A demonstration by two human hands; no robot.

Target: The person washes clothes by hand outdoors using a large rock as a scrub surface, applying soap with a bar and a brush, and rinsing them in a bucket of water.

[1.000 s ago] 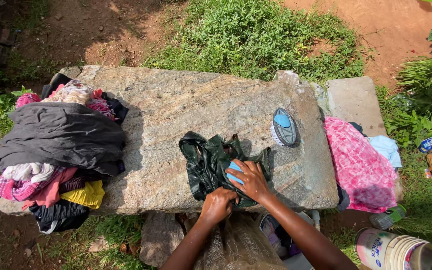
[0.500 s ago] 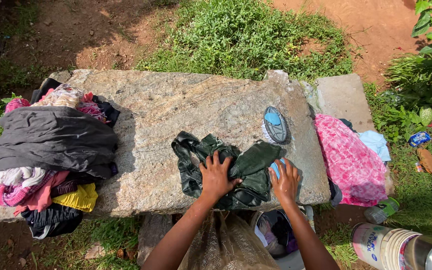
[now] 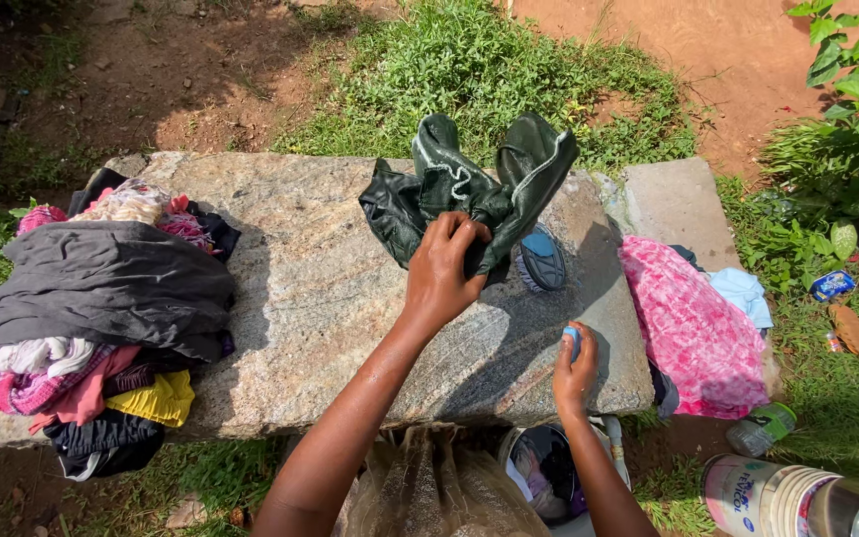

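Half a second ago the dark green garment (image 3: 464, 184) lay spread on the stone slab (image 3: 330, 288) under the left hand (image 3: 442, 270); now that hand has lifted it clear of the slab, and the cloth hangs bunched in the air above the slab's far edge, its two ends sticking upward. The left hand's fingers are curled tight around a gathered fold at the garment's lower middle. The right hand (image 3: 575, 366) has drawn back from the cloth and rests on the slab near its front right corner, fingers closed around a small blue bar of soap (image 3: 573, 341) (only its top shows past the knuckles).

On the slab, just right of the lifted garment, lies a dark oval scrubbing brush (image 3: 543, 258), partly hidden behind the cloth. A heap of mixed clothes (image 3: 101, 318), with a grey piece on top and pink, yellow and black pieces below, covers the slab's left end. Just past the slab's right end a pink patterned cloth (image 3: 693, 333) lies over a smaller stone, with a pale blue piece (image 3: 745, 291) beside it. Below the slab's front edge a bucket (image 3: 549, 475) holds wet laundry, and a white tin (image 3: 763, 497) stands to the right of it on the grass.
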